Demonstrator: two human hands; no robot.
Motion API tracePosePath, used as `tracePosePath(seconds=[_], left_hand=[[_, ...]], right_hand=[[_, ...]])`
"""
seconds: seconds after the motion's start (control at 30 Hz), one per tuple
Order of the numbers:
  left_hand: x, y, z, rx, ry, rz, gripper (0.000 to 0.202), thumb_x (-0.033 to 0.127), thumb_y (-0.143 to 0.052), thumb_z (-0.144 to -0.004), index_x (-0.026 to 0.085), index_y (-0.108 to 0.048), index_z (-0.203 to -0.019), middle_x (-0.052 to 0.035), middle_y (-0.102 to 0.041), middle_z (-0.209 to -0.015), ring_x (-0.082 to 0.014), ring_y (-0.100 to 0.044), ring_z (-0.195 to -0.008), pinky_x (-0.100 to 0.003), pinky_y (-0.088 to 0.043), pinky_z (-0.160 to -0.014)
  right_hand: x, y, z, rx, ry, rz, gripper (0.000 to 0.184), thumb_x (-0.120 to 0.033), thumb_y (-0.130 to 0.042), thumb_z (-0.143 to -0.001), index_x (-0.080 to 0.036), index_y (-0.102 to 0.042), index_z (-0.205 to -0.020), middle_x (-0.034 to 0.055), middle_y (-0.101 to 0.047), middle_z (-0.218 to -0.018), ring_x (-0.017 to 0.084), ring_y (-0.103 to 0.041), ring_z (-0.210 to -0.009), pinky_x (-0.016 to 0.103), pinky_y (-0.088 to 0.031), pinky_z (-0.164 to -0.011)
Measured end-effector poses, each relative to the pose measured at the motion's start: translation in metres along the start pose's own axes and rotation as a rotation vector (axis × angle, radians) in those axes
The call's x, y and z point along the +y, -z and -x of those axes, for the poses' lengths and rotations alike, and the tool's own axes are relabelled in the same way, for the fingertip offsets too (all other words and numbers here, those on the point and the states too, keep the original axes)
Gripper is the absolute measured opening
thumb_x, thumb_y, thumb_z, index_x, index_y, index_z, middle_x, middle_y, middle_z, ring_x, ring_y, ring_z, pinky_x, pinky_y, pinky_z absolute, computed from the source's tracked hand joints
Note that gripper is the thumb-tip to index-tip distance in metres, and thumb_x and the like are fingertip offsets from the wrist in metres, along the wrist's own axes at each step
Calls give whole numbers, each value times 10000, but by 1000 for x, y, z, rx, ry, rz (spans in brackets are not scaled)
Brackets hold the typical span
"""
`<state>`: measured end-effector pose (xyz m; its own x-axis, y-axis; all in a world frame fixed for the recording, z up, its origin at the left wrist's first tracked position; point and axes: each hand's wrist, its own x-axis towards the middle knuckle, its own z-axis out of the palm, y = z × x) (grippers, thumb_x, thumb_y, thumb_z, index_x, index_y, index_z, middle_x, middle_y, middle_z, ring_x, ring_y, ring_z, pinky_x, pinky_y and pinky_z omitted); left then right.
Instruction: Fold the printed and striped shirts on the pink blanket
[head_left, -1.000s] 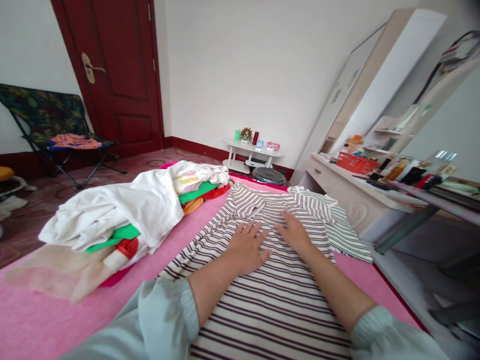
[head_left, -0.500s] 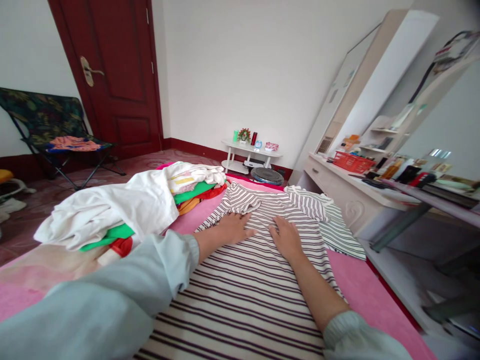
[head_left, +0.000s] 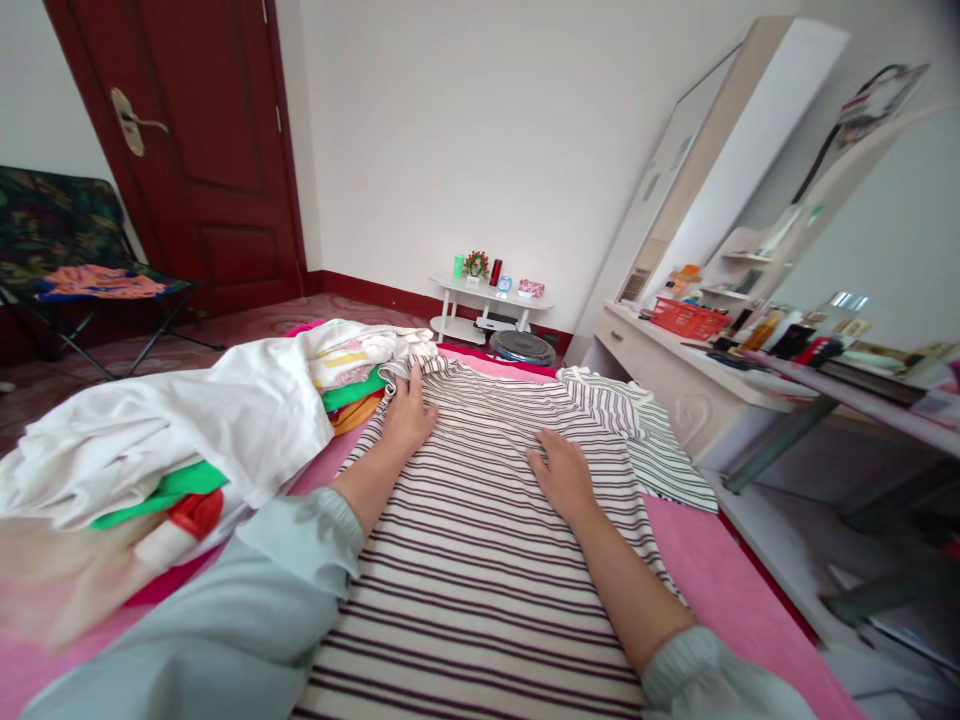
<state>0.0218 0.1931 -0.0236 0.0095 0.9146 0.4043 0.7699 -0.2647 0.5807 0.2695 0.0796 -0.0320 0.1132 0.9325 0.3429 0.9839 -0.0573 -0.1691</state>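
Note:
A white shirt with dark stripes (head_left: 480, 540) lies spread over the pink bed cover (head_left: 697, 560), its collar end away from me. My left hand (head_left: 409, 415) rests on the shirt's left shoulder near the sleeve, fingers stretched out. My right hand (head_left: 562, 473) lies flat on the upper right part, fingers apart, pressing on the cloth. Beyond the right sleeve, partly covered by it, lies another striped garment (head_left: 671, 460) with thin dark-green stripes.
A heap of clothes (head_left: 247, 400), mostly white with green, orange and red pieces, lies at left on the bed. A dressing table (head_left: 660, 365) with a red basket (head_left: 688, 318) stands at right. Further off are a small white table (head_left: 487, 292), a door (head_left: 202, 150) and a folding chair (head_left: 67, 230).
My left hand has moved left and away from me, from the upper middle of the shirt to its left shoulder. My right hand stays on the cloth. The view has turned slightly right.

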Motion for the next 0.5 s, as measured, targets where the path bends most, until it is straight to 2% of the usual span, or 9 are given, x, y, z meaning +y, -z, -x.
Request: tracePosePath(seconds=[0.07, 0.13, 0.23, 0.3, 0.33, 0.43, 0.5], left_hand=[[-2, -4, 3, 6, 27, -9, 828, 269, -567, -806, 153, -102, -1481, -226, -218, -1485, -344, -455, -1252, -435, -402, -1009], [-4, -3, 2, 23, 2, -33, 776, 263, -560, -808, 187, -171, -1474, -192, -266, -1458, -328, -483, -1223, -415, -425, -988], [-3, 2, 3, -11, -63, -109, 526, 262, -518, -830, 267, -447, -1351, -125, -411, -1322, -287, -576, -1087, -378, -476, -915], [-1, 3, 5, -39, -69, -163, 400, 273, -471, -853, 270, -563, -1242, -112, -495, -1179, -266, -618, -968, -367, -498, -857], [0, 3, 6, -42, -62, -186, 388, 277, -455, -859, 257, -575, -1228, -112, -517, -1126, -263, -623, -935, -365, -501, -842], [2, 2, 6, -7, -41, -215, 455, 273, -453, -857, 183, -500, -1301, -130, -534, -1107, -267, -604, -973, -353, -484, -869], [3, 1, 5, 12, -26, -214, 500, 262, -459, -852, 140, -446, -1337, -144, -533, -1133, -270, -586, -1023, -344, -466, -900]], right_hand=[[-2, 0, 1, 15, 6, 27, 401, -357, -405, -910, -164, -563, -1223, 109, -534, -1330, 242, -455, -1230, 385, -249, -1062], [-2, 3, -3, 30, 36, 64, 370, -349, -419, -901, -171, -589, -1179, 105, -593, -1246, 242, -508, -1152, 362, -315, -1001], [7, 18, -22, -38, 65, 90, 274, -317, -440, -881, -207, -670, -981, 70, -681, -1012, 220, -589, -960, 305, -406, -835], [22, 32, -45, -49, 0, 93, 273, -295, -425, -878, -221, -687, -871, 50, -693, -909, 201, -610, -863, 280, -422, -753], [33, 38, -58, -5, -52, 103, 282, -285, -414, -879, -219, -688, -874, 50, -694, -912, 199, -613, -857, 277, -425, -744], [68, 52, -95, 165, -204, 187, 297, -251, -444, -850, -189, -658, -1046, 89, -652, -1104, 232, -586, -1016, 306, -424, -834], [89, 53, -112, 179, -313, 229, 363, -287, -488, -831, -151, -611, -1145, 145, -617, -1165, 282, -565, -1072, 367, -428, -865]])
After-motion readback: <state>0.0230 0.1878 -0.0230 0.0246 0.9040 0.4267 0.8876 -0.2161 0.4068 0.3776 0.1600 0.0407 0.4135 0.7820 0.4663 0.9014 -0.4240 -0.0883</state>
